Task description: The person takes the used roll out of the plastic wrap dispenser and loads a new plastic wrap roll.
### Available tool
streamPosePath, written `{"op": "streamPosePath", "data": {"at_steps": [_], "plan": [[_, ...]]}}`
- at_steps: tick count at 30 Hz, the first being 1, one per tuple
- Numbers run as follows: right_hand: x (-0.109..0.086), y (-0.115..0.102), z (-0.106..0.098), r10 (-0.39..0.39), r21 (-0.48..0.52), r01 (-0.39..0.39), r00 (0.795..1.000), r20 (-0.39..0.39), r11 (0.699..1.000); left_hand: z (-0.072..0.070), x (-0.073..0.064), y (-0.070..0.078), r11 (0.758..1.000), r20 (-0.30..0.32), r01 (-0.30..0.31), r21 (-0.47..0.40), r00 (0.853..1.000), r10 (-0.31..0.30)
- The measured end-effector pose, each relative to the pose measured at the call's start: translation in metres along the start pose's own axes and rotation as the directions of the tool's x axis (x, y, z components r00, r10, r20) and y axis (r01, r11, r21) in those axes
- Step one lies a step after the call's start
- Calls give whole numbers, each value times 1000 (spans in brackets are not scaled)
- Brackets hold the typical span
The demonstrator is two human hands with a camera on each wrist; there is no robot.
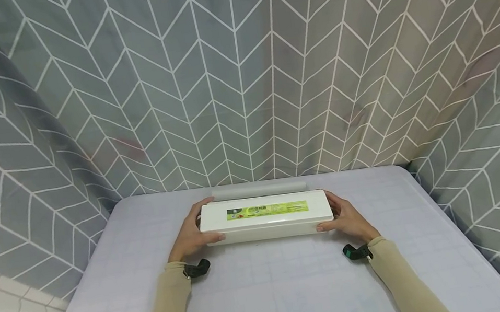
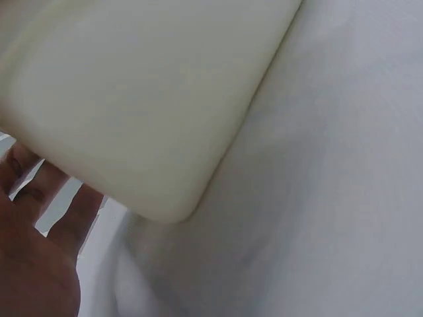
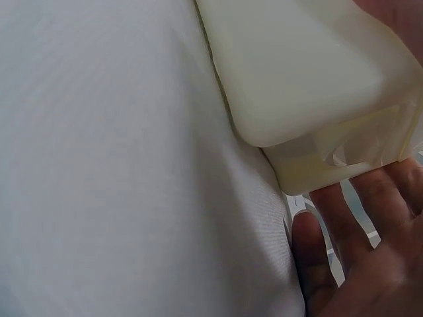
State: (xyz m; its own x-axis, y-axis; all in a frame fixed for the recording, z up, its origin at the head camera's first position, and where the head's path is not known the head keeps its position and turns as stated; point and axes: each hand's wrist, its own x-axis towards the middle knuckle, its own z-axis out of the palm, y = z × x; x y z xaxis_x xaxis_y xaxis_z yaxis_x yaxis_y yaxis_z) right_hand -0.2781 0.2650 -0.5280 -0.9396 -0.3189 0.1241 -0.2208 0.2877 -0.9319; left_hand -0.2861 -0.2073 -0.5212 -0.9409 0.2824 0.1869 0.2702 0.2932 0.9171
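A long white lidded box (image 1: pixel 260 234) with a green and yellow label (image 1: pixel 267 210) on its top lies across the far part of the table. My left hand (image 1: pixel 192 233) grips its left end, thumb on the front face and fingers round the end towards the back. At the right end my right hand (image 1: pixel 346 218) holds it the same way, thumb in front. The box's smooth cream-white side (image 2: pixel 152 112) fills much of the left wrist view. In the right wrist view a clear plastic part (image 3: pixel 357 145) shows at the box's end, beside my fingers (image 3: pixel 340 221).
Directly behind the box lies a white roll (image 1: pixel 259 190), parallel to it, near the table's back edge. A pale cloth covers the table (image 1: pixel 268 290). Grey curtains (image 1: pixel 240 83) with white chevron lines hang behind and at both sides. Black wrist cameras (image 1: pixel 197 269) sit on both wrists.
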Motion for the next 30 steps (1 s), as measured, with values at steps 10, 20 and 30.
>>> {"op": "streamPosePath", "data": {"at_steps": [10,20,30], "plan": [[-2,-3,1,-12,9,12,1000,5,1000,2,-1,-4,998,1,36,-54,999,-36],[-4,-5,-1,-18,-13,18,1000,-18,1000,1,7,3,998,28,49,-40,998,-48],[2,-5,-2,-25,23,25,1000,2,999,-3,9,0,997,62,52,-59,997,-48]]}}
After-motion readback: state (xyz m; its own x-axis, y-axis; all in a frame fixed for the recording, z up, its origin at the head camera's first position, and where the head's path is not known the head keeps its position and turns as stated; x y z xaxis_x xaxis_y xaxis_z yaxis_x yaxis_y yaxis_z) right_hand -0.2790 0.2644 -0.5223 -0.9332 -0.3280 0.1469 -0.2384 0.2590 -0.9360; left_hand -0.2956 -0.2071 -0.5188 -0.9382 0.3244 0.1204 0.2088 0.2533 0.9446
